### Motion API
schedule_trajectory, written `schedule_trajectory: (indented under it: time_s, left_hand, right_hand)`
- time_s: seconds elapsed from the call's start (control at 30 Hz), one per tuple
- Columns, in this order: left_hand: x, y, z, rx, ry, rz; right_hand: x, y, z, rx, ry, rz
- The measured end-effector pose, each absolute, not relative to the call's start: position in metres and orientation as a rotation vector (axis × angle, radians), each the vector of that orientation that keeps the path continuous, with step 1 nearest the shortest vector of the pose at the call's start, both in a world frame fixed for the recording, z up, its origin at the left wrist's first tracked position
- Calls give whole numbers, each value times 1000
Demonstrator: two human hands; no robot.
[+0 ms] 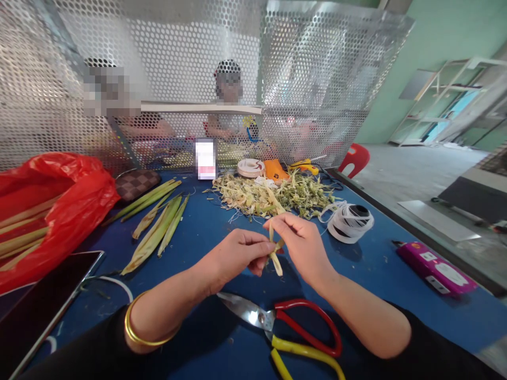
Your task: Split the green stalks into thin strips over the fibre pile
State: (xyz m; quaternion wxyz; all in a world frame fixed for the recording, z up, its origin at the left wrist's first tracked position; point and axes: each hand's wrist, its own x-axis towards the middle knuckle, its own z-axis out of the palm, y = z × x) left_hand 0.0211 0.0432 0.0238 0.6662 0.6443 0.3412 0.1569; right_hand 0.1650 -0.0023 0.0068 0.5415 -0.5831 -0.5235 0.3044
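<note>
Both hands meet over the middle of the blue table (222,211), at a small folded strip of pale dried leaf (275,258) that looks like corn husk. My left hand (245,250) pinches the strip between thumb and fingers. From the right, my right hand (299,240) closes its fingertips on the strip's upper part. Some of its fingers are hidden. Just below lie open scissors (259,316) with one red and one yellow handle. A heap of leaf trimmings (261,198) spreads beyond the hands. To the right stands a spool of white ribbon (350,224).
Long green husks (158,232) lie left, beside a red plastic bag (83,195) holding more stalks. A tablet (47,311) is at the lower left, a purple box (435,266) at the right. Behind a perforated metal screen (178,58) sit other people. A phone (205,158) leans there.
</note>
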Motion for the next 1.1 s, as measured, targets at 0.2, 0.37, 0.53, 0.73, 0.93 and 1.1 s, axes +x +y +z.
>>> schedule_trajectory:
  time_s: [0.2, 0.37, 0.53, 0.73, 0.93, 1.1]
  left_hand:
    - [21, 44, 25, 1290, 806, 460]
    - [18, 47, 23, 1289, 814, 453]
    - [22, 43, 20, 1299, 849, 439]
    - [21, 42, 18, 1388, 797, 401]
    - [20, 43, 13, 1488, 833, 382]
    - [23, 41, 8, 1449, 874, 403]
  right_hand:
    - [171, 5, 3, -1257, -1008, 810]
    - [167, 3, 7, -1204, -1064, 976]
    - [164, 1, 6, -1210, -1066, 964]
    - [158, -1, -3, -1235, -1074, 847]
    - [166, 2, 0, -1334, -1202, 765]
    - [171, -1, 14, -1325, -1584, 561]
